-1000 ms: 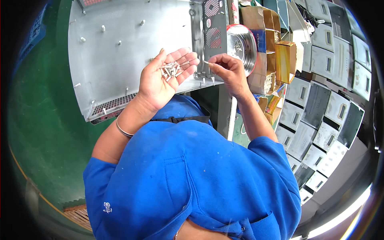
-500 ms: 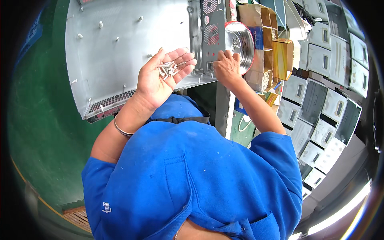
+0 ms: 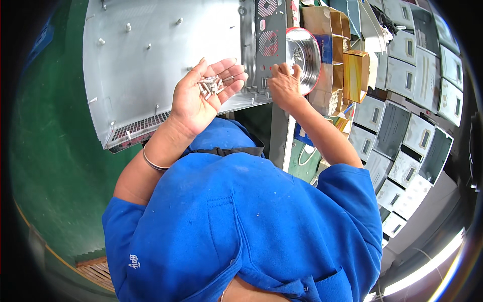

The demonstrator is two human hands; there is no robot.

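My left hand (image 3: 193, 103) is palm up and cupped, its fingers stretched out, over the near edge of a shallow grey metal case (image 3: 166, 55). Several short, pale cylindrical pins (image 3: 212, 86) lie loose in that palm. My right hand (image 3: 285, 88) has its fingers bent down and together at the case's right wall, beside a round steel bowl (image 3: 313, 63) with a red rim. Its fingertips are partly hidden, and I cannot make out what they hold. Small bits of metal (image 3: 298, 54) lie in the bowl. Similar pale pieces stand on the case's floor.
Opened cardboard boxes (image 3: 322, 20) and a yellow box (image 3: 356, 75) sit right of the bowl. Grey-white panels with slots (image 3: 402, 136) are ranged farther right. A perforated strip (image 3: 138, 130) runs along the case's near edge. Green floor (image 3: 55, 151) lies to the left.
Both hands stay almost in place. The right fingers have shifted very slightly beside the bowl; the pins in my left palm lie a little differently.
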